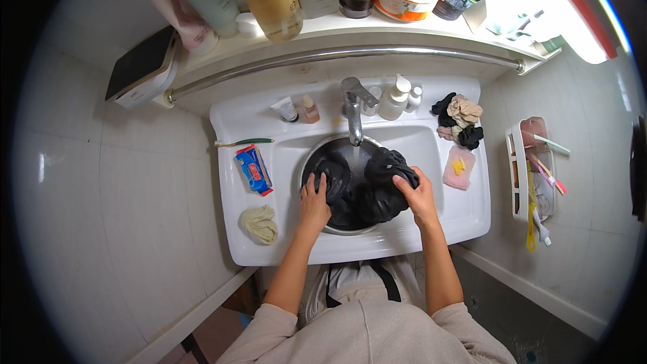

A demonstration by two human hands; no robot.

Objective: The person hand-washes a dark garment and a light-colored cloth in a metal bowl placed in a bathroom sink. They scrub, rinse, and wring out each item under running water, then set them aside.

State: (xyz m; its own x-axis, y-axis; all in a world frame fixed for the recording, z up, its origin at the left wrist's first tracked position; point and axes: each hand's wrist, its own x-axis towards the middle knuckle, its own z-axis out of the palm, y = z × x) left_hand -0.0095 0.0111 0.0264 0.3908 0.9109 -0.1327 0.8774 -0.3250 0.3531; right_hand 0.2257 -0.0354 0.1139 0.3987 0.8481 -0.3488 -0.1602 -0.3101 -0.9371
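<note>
A round metal basin [349, 232] stands in the white sink [427, 146], with dark wet cloth and water in it. Water runs from the chrome faucet [354, 111] into the basin. My right hand [418, 194] grips a bunched black cloth [386, 177] at the basin's right side, thumb on top. On the basin's left side, my left hand [315, 202] rests on dark cloth [336, 179] with its fingers partly in the folds; whether it grips the cloth is unclear.
Left on the sink deck lie a toothbrush [252, 141], a blue soap packet [253, 169] and a pale cloth [260, 224]. Small bunched fabrics [462, 111] and a pink sponge-like pad [458, 174] lie right. Pump bottles [394, 101] stand behind. A metal rail [349, 52] crosses above.
</note>
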